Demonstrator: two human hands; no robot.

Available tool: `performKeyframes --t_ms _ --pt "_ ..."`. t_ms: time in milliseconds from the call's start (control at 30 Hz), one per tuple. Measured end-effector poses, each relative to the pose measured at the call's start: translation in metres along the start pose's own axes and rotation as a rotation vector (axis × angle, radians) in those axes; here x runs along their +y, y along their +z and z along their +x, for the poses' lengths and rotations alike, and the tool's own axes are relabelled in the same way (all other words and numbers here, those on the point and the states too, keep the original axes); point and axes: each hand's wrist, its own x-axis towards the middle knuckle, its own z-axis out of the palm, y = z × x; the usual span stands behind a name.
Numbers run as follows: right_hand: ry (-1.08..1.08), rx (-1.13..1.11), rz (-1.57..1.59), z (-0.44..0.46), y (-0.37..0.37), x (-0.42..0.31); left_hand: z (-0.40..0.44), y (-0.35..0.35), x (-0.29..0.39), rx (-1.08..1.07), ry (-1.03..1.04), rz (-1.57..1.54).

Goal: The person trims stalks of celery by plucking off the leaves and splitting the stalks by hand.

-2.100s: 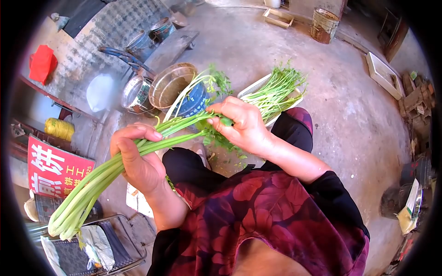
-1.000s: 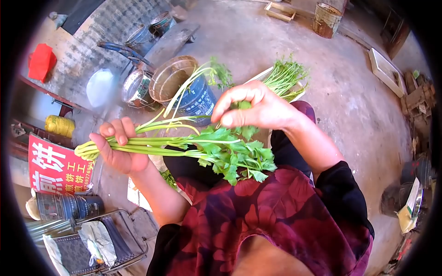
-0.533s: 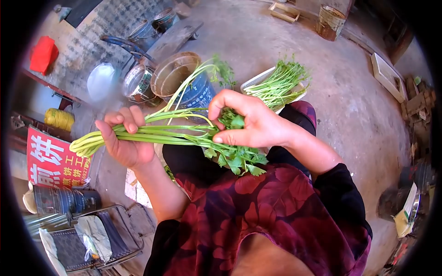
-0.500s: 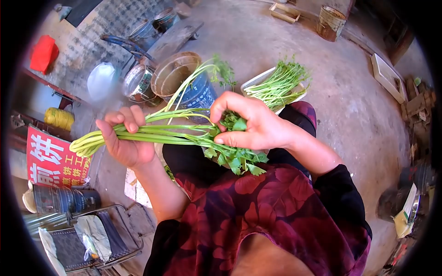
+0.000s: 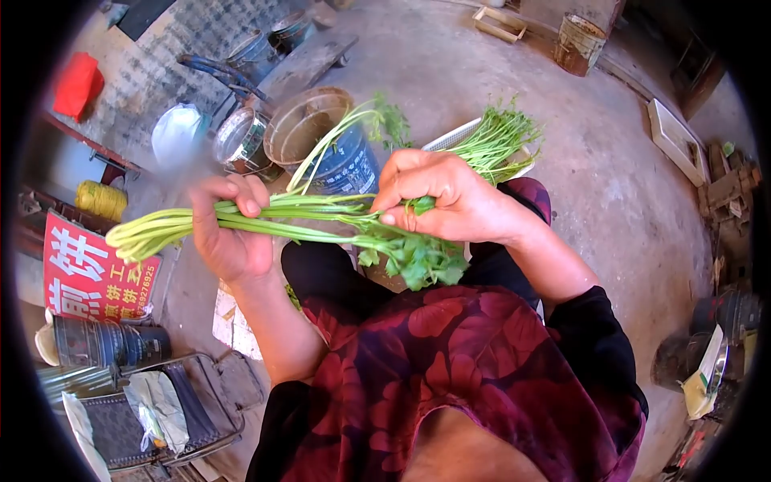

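A bunch of celery (image 5: 157,233) lies across my lap in the air, stalk ends to the left and leaves to the right. My left hand (image 5: 233,233) is closed around the stalks near their cut ends. At the leafy end, my right hand (image 5: 446,197) pinches a stem and some leaves between thumb and fingers. One long celery stem (image 5: 333,145) sticks up and away from the bunch, over the blue bucket (image 5: 347,165). Beyond my right hand, more celery (image 5: 498,140) fills a white basket (image 5: 454,135).
To the left are a metal pail (image 5: 241,140), a red sign (image 5: 88,273), dark buckets (image 5: 104,344) and a folding chair (image 5: 213,402). A rusty bucket (image 5: 580,44) and a white tray (image 5: 683,140) stand farther off on the concrete floor (image 5: 626,201).
The bunch and my left hand have shifted slightly to the left. My right hand has moved a little up, its fingers now closed tighter on the stem and leaves.
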Motion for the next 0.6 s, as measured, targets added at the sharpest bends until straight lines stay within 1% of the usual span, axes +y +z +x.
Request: performKeyframes --t_ms 67,100,200,233,333,367,467,500,600 --pt "-0.042 0.050 -0.110 0.002 -0.007 -0.004 0.000 -0.006 -0.002 -0.017 -0.042 0.027" --pt "0.045 0.030 -0.131 0.003 -0.010 -0.010 -0.001 -0.007 -0.002 -0.025 -0.063 0.040" --pt "0.180 0.011 -0.066 0.002 -0.009 -0.005 0.000 -0.006 -0.003 -0.020 -0.054 0.043" --pt "0.271 -0.036 -0.034 0.002 -0.009 -0.008 0.000 -0.005 -0.003 -0.018 -0.050 0.049" --pt "0.070 -0.041 -0.046 -0.001 0.000 0.012 0.001 0.000 -0.001 -0.013 -0.040 0.069" --pt "0.093 -0.071 -0.054 -0.002 0.000 0.014 0.002 0.002 -0.002 -0.017 -0.037 0.073" --pt "0.045 0.001 -0.308 0.000 0.001 0.015 0.003 0.005 -0.003 -0.037 -0.013 0.107" --pt "0.043 0.064 -0.376 0.000 0.003 0.020 0.003 0.006 -0.003 -0.046 -0.003 0.120" --pt "0.169 0.199 -0.445 0.000 0.007 0.033 0.000 0.014 -0.015 0.051 0.031 0.247"
